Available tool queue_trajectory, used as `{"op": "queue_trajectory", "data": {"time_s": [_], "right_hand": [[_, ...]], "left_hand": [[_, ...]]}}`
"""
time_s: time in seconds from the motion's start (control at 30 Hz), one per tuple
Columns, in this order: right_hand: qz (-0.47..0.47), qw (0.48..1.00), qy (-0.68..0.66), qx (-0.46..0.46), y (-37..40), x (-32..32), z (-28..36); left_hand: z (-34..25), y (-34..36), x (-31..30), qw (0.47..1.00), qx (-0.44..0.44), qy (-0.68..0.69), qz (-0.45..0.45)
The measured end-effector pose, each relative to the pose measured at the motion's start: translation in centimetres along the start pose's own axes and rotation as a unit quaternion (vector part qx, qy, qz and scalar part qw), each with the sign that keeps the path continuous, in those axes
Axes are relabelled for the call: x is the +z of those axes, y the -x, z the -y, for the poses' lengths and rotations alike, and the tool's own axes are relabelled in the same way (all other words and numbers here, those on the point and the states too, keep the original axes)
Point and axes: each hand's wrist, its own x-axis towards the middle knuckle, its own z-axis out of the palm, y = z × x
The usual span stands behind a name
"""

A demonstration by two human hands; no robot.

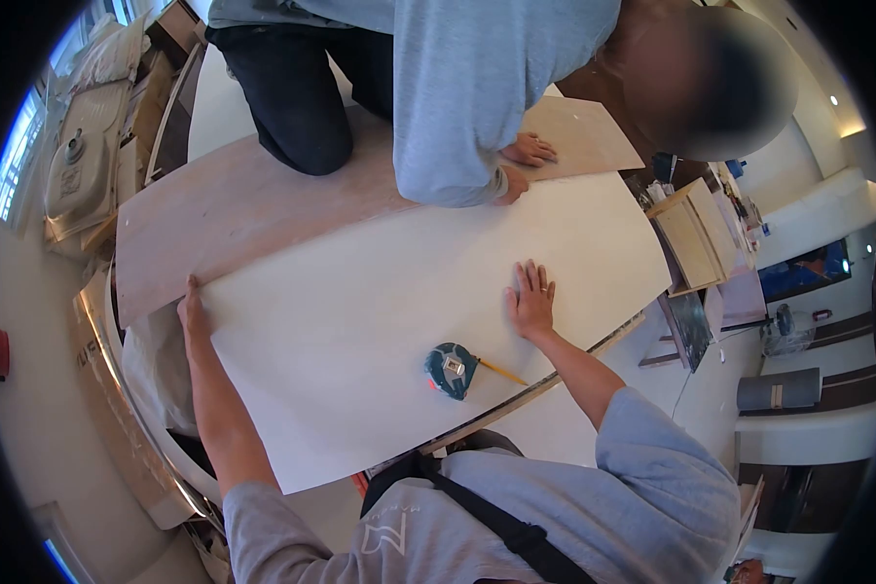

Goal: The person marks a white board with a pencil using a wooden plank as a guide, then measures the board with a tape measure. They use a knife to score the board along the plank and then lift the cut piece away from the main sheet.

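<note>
A large white sheet (380,302) lies before me, beside a brown wooden board (185,229) along its far side. My left hand (194,310) is closed around the sheet's left edge, near the corner by the brown board; its underside fingers are hidden. On the white surface my right hand (531,302) rests flat, palm down, fingers spread. Nearer to me lie a green tape measure (451,371) and a yellow pencil (501,371).
A co-worker in a grey top (477,88) kneels on the brown board, both hands (529,149) near the seam. Left are a sink (83,170) and plastic-wrapped material. Right stand a wooden box frame (696,237), a fan (786,331) and a grey roll (779,390).
</note>
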Motion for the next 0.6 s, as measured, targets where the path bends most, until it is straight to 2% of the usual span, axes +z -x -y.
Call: {"op": "queue_trajectory", "data": {"time_s": [0.27, 0.6], "right_hand": [[0.007, 1.0, 0.006, 0.002, 0.0, -0.4, 0.3], [0.01, 1.0, 0.005, 0.003, 0.0, -0.4, 0.4]], "left_hand": [[-0.8, 0.8, 0.2, 1.0, -0.012, -0.005, -0.013], [0.3, -0.3, -0.2, 1.0, 0.013, 0.019, 0.003]]}}
